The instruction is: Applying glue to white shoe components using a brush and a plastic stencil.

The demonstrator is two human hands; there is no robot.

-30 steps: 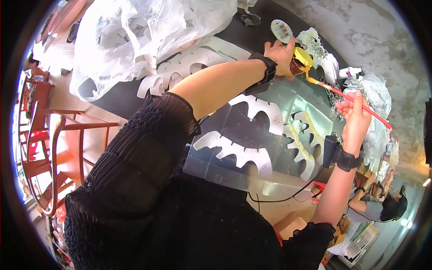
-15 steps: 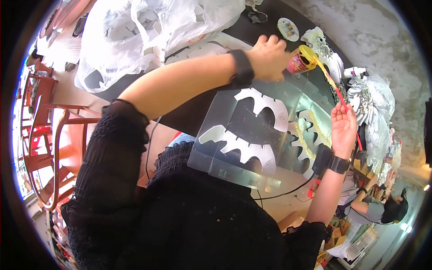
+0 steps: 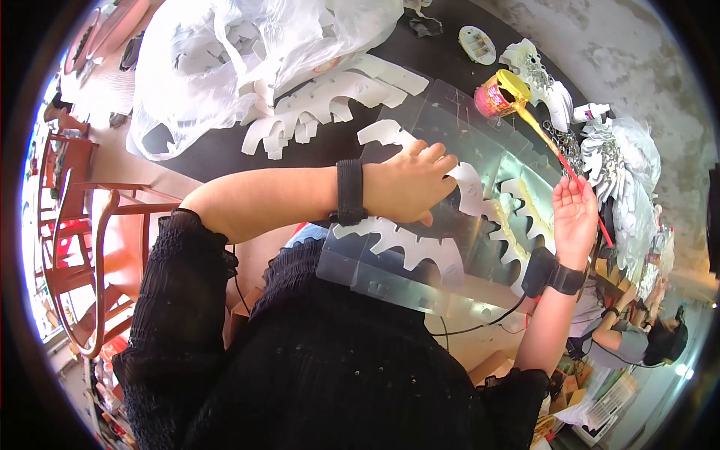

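My left hand (image 3: 411, 182) lies palm down on a clear plastic sheet (image 3: 435, 120) that covers white jagged cut-out shapes (image 3: 409, 244) on the dark table (image 3: 225, 161). My right hand (image 3: 574, 216) holds a thin red-handled brush (image 3: 559, 154), its glue-coated tip reaching into an open can of yellow glue (image 3: 499, 95). One cut-out (image 3: 517, 217) near the right hand has yellow glue on it. Both wrists wear black bands.
A white plastic bag (image 3: 225, 52) with more white cut-outs lies at the table's far left, with a loose pile of cut-outs (image 3: 322, 101) beside it. White feathery pieces (image 3: 622, 165) sit at the right. Red metal chairs (image 3: 82, 247) stand at the left. Another person (image 3: 637, 341) sits at the lower right.
My left hand has drawn back from the glue can and now rests flat on the plastic sheet. My right hand has stayed at the sheet's right side with the brush still tipped toward the can.
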